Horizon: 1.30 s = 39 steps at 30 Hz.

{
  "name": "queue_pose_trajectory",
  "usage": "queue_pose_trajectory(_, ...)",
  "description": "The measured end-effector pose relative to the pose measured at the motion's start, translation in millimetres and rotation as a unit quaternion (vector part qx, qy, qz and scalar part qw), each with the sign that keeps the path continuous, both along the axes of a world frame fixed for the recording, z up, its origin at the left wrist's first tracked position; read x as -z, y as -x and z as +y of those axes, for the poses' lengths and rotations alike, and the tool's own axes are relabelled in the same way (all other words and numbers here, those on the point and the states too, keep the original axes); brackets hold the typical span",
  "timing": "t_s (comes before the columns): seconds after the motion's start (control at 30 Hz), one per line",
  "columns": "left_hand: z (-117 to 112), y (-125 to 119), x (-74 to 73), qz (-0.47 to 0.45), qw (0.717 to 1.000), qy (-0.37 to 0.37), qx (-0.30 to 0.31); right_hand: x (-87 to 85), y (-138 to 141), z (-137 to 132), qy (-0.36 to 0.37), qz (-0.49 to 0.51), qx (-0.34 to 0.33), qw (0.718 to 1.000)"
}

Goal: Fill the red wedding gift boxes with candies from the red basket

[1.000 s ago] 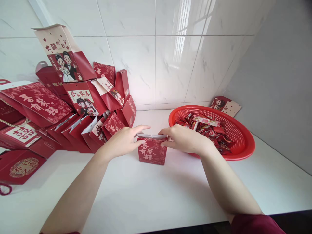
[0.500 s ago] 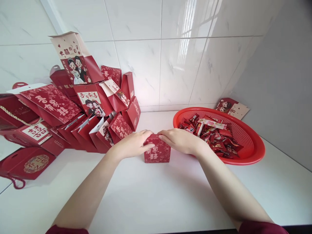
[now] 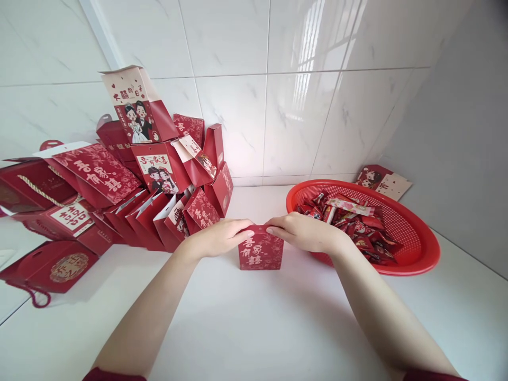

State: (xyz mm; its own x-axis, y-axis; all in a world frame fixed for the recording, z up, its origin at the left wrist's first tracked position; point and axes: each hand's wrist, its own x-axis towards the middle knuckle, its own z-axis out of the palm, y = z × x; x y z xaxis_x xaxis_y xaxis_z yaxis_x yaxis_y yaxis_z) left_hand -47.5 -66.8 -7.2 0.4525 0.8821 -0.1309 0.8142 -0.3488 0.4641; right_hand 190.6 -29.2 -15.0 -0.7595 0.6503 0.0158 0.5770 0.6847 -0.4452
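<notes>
A small red gift box (image 3: 260,255) with white Chinese lettering stands upright on the white table, its printed front toward me. My left hand (image 3: 220,236) pinches the top edge at its left end, thumb on the near side and fingers behind. At the right end of the same edge, my right hand (image 3: 304,231) grips in the same way. Between the two thumbs a short piece of the box's top shows. The fingers' far parts are hidden behind it. Right of the box, close to my right hand, lies a red plastic basket (image 3: 413,233) holding wrapped candies (image 3: 363,225).
Many red gift boxes are piled at the left, among them a tall one with a cartoon couple (image 3: 137,116) and one with a cord handle (image 3: 51,264). A flat printed box (image 3: 383,181) leans behind the basket. A tiled wall (image 3: 230,121) closes the back.
My thumbs have moved up to the box's top edge, which is now pressed together, and more of the lettering shows. The whole view has shifted slightly.
</notes>
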Motion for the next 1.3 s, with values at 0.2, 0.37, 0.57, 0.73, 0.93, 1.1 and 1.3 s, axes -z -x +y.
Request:
queue_pose_trajectory(0.2, -5, 1, -8.5, -0.027, 0.999, 0.023, 0.016, -0.5, -2, -2, 0.011, -0.012, 0.006, 1.0)
queue_pose_trajectory(0.37, -3, 2, -11.7, -0.048, 0.998, 0.033, 0.035, -0.6, 0, -2, 0.008, -0.021, -0.006, 1.0)
queue_pose_trajectory(0.57, -2, 1, -5.9, 0.004, 1.0, -0.025, 0.012, 1.2, 3, -1, -0.024, -0.014, 0.009, 1.0)
queue_pose_trajectory(0.73, -1, -1, -1.1, 0.031, 0.997, -0.064, 0.01, 1.7, 3, -1, -0.022, -0.014, 0.011, 1.0)
queue_pose_trajectory(0.93, 1, -5, -2.2, -0.046, 0.999, -0.023, 0.011, 0.4, 4, -2, 0.006, -0.028, 0.016, 0.999)
queue_pose_trajectory(1.1, 2, -3, -1.7, -0.053, 0.999, 0.004, 0.006, 0.5, 5, -2, -0.006, -0.048, 0.016, 0.999)
queue_pose_trajectory(1.3, 5, -3, 3.8, 0.007, 1.0, -0.011, 0.004, 2.6, 7, 1, -0.014, -0.065, 0.023, 0.998)
